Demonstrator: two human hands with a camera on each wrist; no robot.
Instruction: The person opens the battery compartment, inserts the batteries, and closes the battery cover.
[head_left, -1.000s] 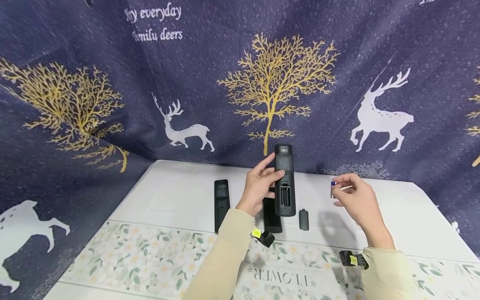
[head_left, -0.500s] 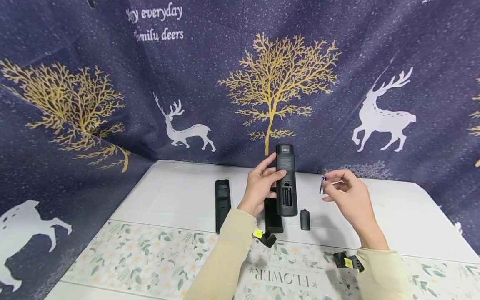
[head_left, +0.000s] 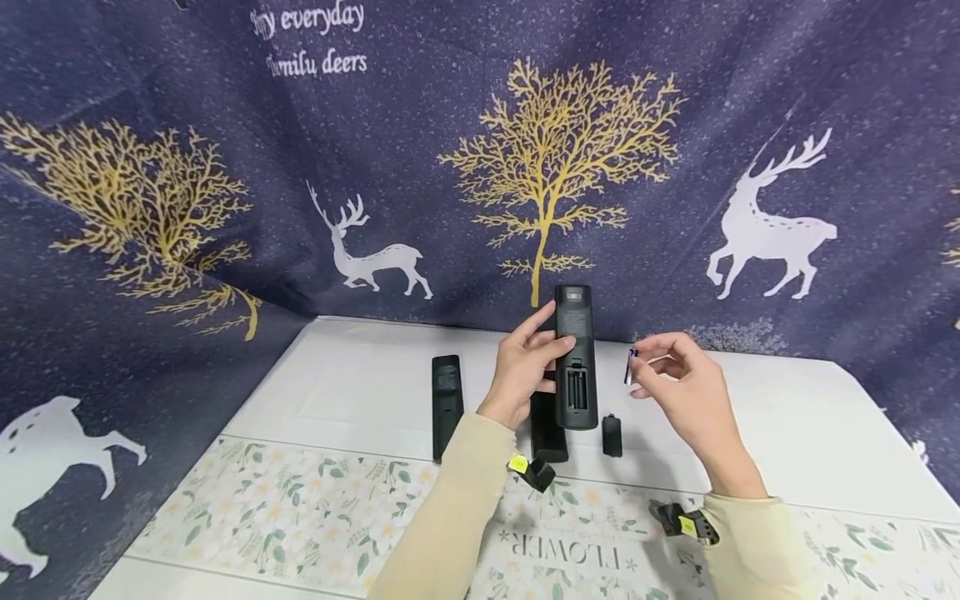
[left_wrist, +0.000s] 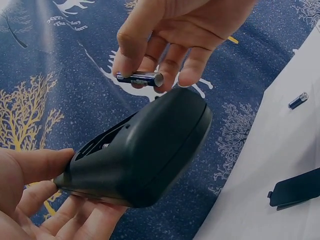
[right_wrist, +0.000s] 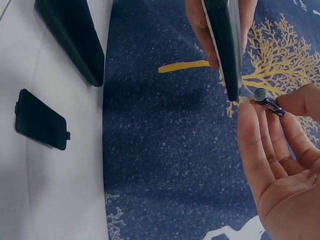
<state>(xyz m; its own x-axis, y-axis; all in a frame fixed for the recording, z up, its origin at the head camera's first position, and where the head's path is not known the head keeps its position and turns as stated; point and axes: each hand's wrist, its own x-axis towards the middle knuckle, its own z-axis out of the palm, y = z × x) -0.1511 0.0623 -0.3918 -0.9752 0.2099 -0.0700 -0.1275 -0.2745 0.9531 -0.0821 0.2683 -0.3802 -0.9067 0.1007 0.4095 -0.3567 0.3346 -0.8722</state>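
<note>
Spring (left_wrist: 106, 146) inside remote's (head_left: 577, 355) uncovered compartment (head_left: 577, 389)

Got a raised remote (head_left: 577, 354) partly in front of a second remote (head_left: 549, 442) on the table (head_left: 360, 383), third remote (head_left: 447, 400) off left, battery cover (head_left: 612, 436) lying right, battery (left_wrist: 145, 78) right of the raised one, cloth backdrop (head_left: 420, 167) behind.

On my feed, held remote control (head_left: 574, 315) at four o'clock: black plastic, satin-matt. Pinched battery (left_wrist: 142, 78): glossy blue wrap, bare shiny metal end. Loose cover (head_left: 612, 437), nearer five: smooth dark plastic. Twelve: creased cloth backdrop (head_left: 420, 167). Eight: I read the table (head_left: 360, 375) as smooth. Six: matt cloth sleeve (head_left: 453, 496).
</note>
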